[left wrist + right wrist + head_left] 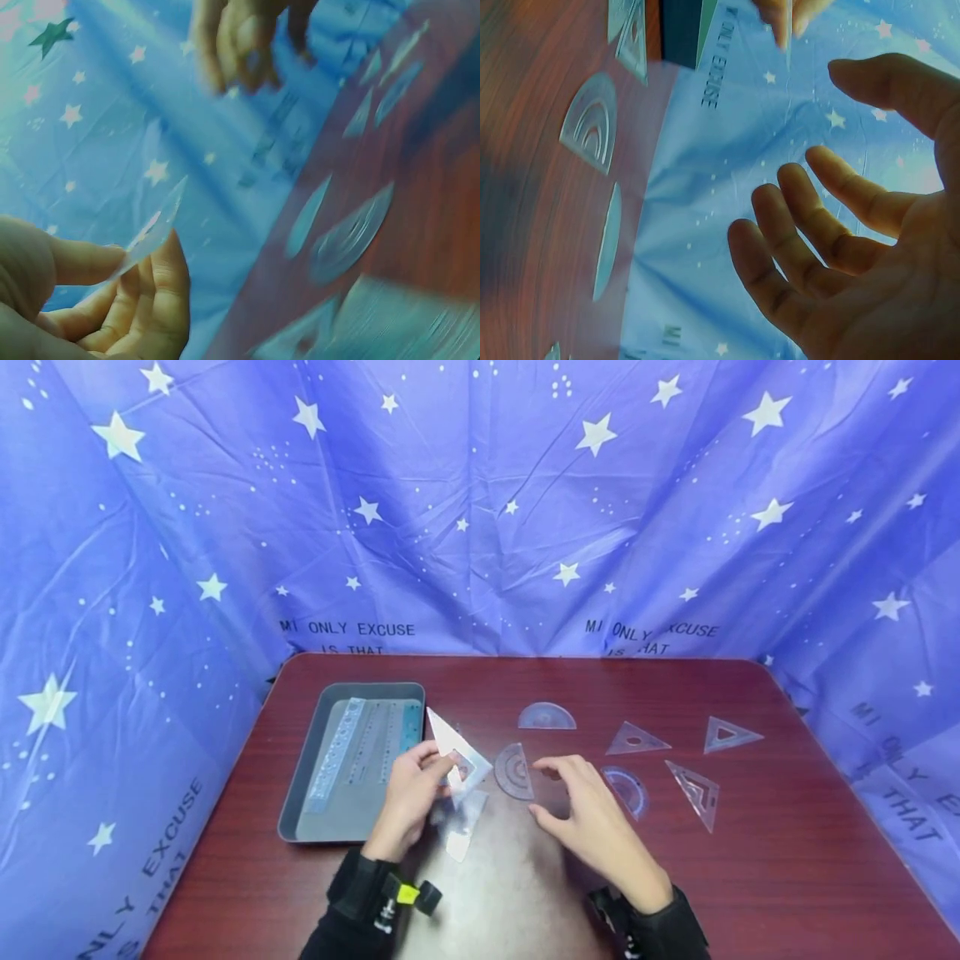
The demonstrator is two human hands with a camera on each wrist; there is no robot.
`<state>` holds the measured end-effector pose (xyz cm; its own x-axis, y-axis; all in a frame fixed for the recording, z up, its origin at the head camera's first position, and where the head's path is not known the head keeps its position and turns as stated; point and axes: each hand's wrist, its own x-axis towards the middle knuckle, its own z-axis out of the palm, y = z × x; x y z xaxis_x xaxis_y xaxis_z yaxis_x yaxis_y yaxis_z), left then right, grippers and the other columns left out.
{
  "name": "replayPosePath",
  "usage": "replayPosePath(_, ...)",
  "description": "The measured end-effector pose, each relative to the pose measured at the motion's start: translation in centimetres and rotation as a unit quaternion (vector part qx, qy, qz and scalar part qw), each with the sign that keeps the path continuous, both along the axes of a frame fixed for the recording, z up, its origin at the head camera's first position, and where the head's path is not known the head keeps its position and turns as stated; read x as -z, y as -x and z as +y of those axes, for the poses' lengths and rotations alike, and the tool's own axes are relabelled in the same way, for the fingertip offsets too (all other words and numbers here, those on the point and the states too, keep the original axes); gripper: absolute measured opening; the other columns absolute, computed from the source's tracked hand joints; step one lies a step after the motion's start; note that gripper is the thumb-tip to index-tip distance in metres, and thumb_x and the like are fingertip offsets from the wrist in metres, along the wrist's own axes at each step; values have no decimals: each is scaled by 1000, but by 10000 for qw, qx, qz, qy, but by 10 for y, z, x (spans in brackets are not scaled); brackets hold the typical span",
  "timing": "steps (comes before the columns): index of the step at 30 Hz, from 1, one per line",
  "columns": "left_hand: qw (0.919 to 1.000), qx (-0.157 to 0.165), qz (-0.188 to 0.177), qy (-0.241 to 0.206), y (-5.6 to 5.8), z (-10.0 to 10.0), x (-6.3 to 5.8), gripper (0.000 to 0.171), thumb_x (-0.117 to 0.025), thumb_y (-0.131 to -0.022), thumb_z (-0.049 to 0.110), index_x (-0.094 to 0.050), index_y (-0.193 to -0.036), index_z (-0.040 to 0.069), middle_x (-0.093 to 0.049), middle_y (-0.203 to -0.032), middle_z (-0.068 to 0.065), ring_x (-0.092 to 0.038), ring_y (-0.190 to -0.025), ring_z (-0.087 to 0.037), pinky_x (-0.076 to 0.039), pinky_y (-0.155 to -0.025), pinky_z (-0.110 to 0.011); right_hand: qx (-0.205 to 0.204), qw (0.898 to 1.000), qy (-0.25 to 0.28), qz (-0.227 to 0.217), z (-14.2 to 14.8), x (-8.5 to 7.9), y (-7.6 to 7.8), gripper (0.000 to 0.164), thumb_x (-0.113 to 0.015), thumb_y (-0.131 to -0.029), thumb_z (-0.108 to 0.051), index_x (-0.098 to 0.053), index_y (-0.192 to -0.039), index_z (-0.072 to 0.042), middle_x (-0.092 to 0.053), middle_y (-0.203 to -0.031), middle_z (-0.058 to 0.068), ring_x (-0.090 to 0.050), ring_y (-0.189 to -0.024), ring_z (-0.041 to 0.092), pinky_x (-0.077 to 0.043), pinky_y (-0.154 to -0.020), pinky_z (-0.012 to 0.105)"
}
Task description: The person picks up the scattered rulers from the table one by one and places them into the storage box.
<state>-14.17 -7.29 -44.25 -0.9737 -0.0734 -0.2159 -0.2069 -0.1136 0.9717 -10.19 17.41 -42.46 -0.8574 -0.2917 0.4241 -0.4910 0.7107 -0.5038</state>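
Note:
In the head view my left hand (408,797) pinches a clear plastic set square (474,758) between thumb and fingers, raised above the table and tilted. The left wrist view shows this set square (159,223) nearly edge-on. Another clear set square (467,828) lies on the table below the left hand; glare blurs its outline. My right hand (596,814) hovers with fingers spread and nothing between them. Just left of its fingertips lies a clear protractor (513,772), with a gap between them. In the right wrist view the palm and loosely bent fingers (840,202) show, holding nothing.
A grey tray (352,827) stands at the left with several rulers (335,756) inside. A second protractor (547,717) lies behind, a blue-marked one (626,791) right of my right hand. Several set squares (697,793) lie further right. A starry curtain (480,568) hangs behind the table.

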Motion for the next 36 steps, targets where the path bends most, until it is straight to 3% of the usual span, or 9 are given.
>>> replayPosePath(6,9974,-72,-104,708,20,-47,-12,25,-64,-103,1,-70,-124,-12,-77,-92,-8,-69,-69,-7,-64,-64,-24,81,9983,-309,-480,17,0,-2,46,-90,-84,-12,-71,-125,-7,-71,-117,7,-68,-112,26,-57,-95,48)
replayPosePath(10,9885,25,-315,1476,32,-79,-20,29,-67,-104,4,-69,-128,-11,-79,-98,-18,-70,-66,-8,-65,-63,-26,114,9930,-737,-911,29,-1,-6,42,-89,-86,-18,-72,-124,-9,-72,-118,6,-68,-114,28,-57,-96,50)
replayPosePath(15,9646,155,-607,2563,47,-109,-21,27,-69,-104,7,-70,-127,-7,-78,-94,-18,-70,-63,-9,-65,-62,-30,169,9846,-1036,-1402,41,-2,-9,42,-89,-88,-26,-72,-124,-13,-72,-123,4,-67,-120,30,-58,-98,53)
replayPosePath(19,9357,353,-582,3461,55,-125,-14,17,-67,-103,6,-73,-112,-7,-76,-79,-14,-70,-59,-12,-63,-58,-32,214,9799,-1104,-1647,46,-1,-11,42,-88,-89,-29,-73,-125,-14,-72,-125,4,-66,-122,31,-58,-98,54)
replayPosePath(21,9254,425,-586,3720,59,-131,-10,14,-67,-102,4,-72,-106,-8,-75,-76,-14,-70,-58,-13,-63,-57,-32,226,9788,-1123,-1696,48,1,-12,42,-87,-90,-29,-73,-125,-13,-72,-126,5,-66,-123,33,-58,-98,55)
replayPosePath(28,9072,736,-703,4081,72,-148,0,13,-66,-98,2,-72,-97,-9,-73,-75,-15,-73,-57,-16,-66,-60,-35,225,9745,-1160,-1907,55,4,-14,43,-86,-91,-32,-72,-127,-13,-72,-128,6,-67,-123,33,-59,-97,57)
replayPosePath(29,9009,787,-669,4215,74,-151,4,12,-67,-97,3,-74,-95,-7,-74,-73,-14,-73,-57,-17,-66,-63,-37,223,9740,-1164,-1929,55,4,-14,43,-86,-91,-32,-72,-127,-13,-72,-128,6,-68,-122,33,-59,-96,56)
replayPosePath(32,8788,900,-344,4675,90,-170,32,16,-69,-94,7,-75,-82,-1,-72,-65,-12,-74,-57,-22,-65,-69,-45,204,9734,-1159,-1967,57,4,-13,42,-86,-91,-32,-72,-126,-13,-72,-128,6,-68,-121,34,-59,-96,57)
replayPosePath(36,8297,607,573,5520,114,-198,87,26,-71,-86,15,-64,-61,11,-68,-61,-16,-67,-57,-34,-55,-59,-53,209,9723,-1146,-2028,57,6,-14,42,-86,-91,-33,-72,-125,-15,-72,-127,6,-68,-122,34,-59,-97,58)
